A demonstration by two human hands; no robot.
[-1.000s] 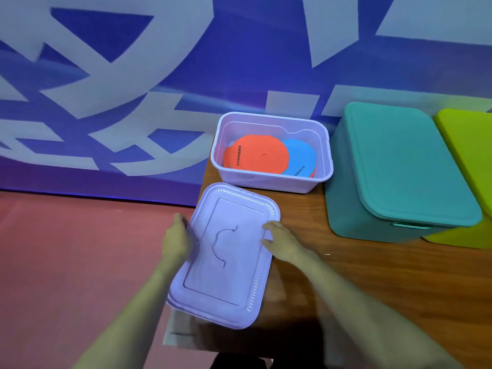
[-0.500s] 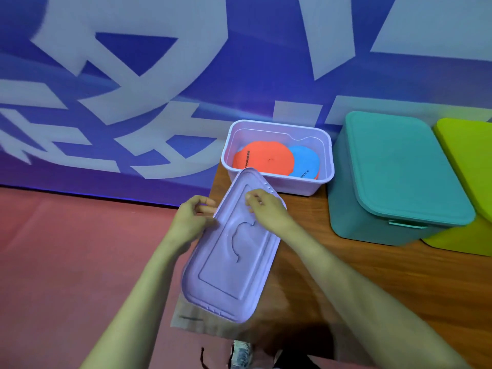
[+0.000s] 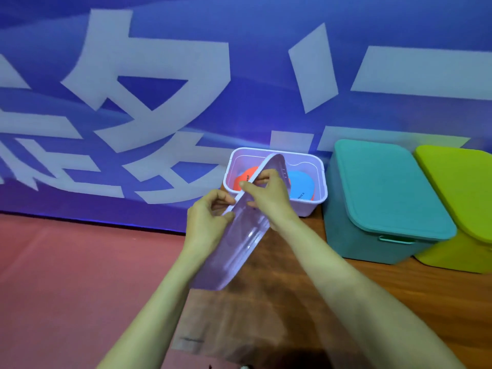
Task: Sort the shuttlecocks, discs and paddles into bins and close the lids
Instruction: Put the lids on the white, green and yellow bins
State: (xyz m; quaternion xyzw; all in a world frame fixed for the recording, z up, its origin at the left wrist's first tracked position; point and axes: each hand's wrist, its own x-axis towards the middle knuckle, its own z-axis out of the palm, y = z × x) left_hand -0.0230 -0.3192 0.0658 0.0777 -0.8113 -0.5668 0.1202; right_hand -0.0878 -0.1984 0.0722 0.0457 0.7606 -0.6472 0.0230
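Observation:
A lilac lid (image 3: 239,241) is lifted off the table and tipped up on edge, its underside turned toward me, its far end over the open lilac bin (image 3: 316,179). My left hand (image 3: 207,219) pinches the lid's left rim. My right hand (image 3: 269,195) grips the same lid higher up, fingers curled over its edge. Inside the bin lie an orange disc (image 3: 246,178) and a blue disc (image 3: 300,186), partly hidden by the lid and my right hand.
A teal bin (image 3: 383,198) with its lid shut stands right of the lilac bin, and a lime-green bin (image 3: 463,198) with its lid on stands beside it. All rest on a wooden table (image 3: 292,302). A blue banner wall rises behind; red floor lies to the left.
The lid lay flat on the table a second ago; both hands took hold of it, raised it and tilted it steeply toward the lilac bin.

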